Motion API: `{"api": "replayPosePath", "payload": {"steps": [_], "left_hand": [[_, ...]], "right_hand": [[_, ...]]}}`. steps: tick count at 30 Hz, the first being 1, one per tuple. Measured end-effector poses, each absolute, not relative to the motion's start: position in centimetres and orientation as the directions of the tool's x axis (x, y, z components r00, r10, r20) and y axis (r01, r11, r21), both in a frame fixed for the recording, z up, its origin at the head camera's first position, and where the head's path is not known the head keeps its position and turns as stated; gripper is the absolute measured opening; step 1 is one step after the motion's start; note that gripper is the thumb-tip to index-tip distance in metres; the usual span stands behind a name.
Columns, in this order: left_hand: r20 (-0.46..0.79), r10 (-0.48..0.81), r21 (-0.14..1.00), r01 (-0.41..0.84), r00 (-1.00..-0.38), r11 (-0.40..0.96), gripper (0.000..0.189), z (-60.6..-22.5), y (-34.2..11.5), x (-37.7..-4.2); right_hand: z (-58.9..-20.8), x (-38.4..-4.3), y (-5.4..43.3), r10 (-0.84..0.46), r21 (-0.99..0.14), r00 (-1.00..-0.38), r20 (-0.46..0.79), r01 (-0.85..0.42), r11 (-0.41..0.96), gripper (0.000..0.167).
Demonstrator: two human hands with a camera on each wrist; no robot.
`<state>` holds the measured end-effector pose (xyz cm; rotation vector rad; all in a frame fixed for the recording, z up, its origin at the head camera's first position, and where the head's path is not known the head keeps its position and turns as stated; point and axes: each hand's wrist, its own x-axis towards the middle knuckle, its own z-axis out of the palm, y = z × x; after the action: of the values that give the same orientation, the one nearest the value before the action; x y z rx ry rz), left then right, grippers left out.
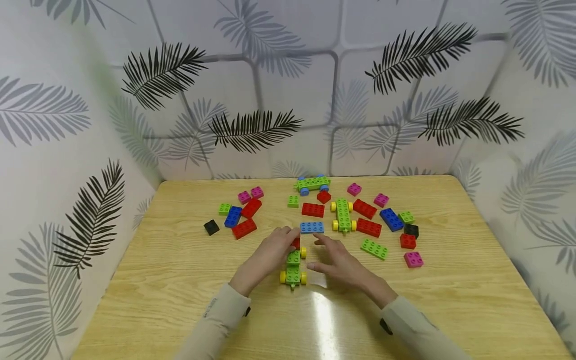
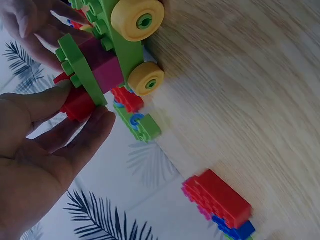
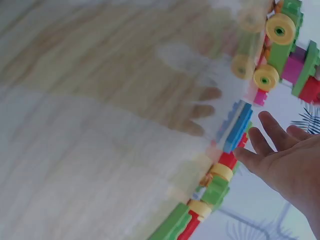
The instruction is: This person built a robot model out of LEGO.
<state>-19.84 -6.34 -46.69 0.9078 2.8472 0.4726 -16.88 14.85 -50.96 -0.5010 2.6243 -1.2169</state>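
My left hand [image 1: 269,255] pinches a red brick [image 2: 79,104] between thumb and fingers. In the left wrist view this brick sits on a green studded brick [image 2: 82,70], which rests on a purple brick [image 2: 104,65]. Beneath that stack is a green wheeled base [image 1: 293,276] with yellow wheels, standing on the table. To its right my right hand [image 1: 339,262] hovers with fingers spread, holding nothing. A light blue brick [image 1: 312,228] lies just beyond the right fingertips. Seen from the head, the left fingers cover much of the red brick.
A second green base with yellow wheels [image 1: 343,215] stands right of centre, and one with blue wheels [image 1: 313,184] at the back. Red bricks [image 1: 245,229], a black brick [image 1: 211,227] and others lie left; a green brick [image 1: 374,249] and several more lie right on the wooden table [image 1: 180,300].
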Motion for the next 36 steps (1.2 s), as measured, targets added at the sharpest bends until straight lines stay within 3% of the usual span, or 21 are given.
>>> {"api": "replayPosePath", "payload": {"steps": [9,25,30,36], "left_hand": [[0.061,0.522,0.386,0.502,-0.851,0.774,0.030,-46.9,-9.7,-21.6],[0.019,0.495,0.362,0.468,-0.869,0.806,0.034,-46.4,-12.1,-27.3],[0.019,0.494,0.383,0.463,-0.869,0.799,0.034,-46.3,-12.2,-28.2],[0.030,0.523,0.415,0.487,-0.852,0.769,0.033,-45.9,-11.6,-28.7]], "right_hand": [[-50.6,-15.6,16.3,-0.393,-0.750,-0.919,-0.024,-0.243,0.615,0.076],[-50.9,-13.9,18.9,-0.334,-0.684,-0.942,0.043,-0.271,0.677,0.071],[-50.9,-15.1,20.4,-0.325,-0.670,-0.945,0.024,-0.257,0.697,0.069],[-50.0,-18.9,23.5,-0.333,-0.669,-0.942,0.026,-0.265,0.695,0.062]]}}
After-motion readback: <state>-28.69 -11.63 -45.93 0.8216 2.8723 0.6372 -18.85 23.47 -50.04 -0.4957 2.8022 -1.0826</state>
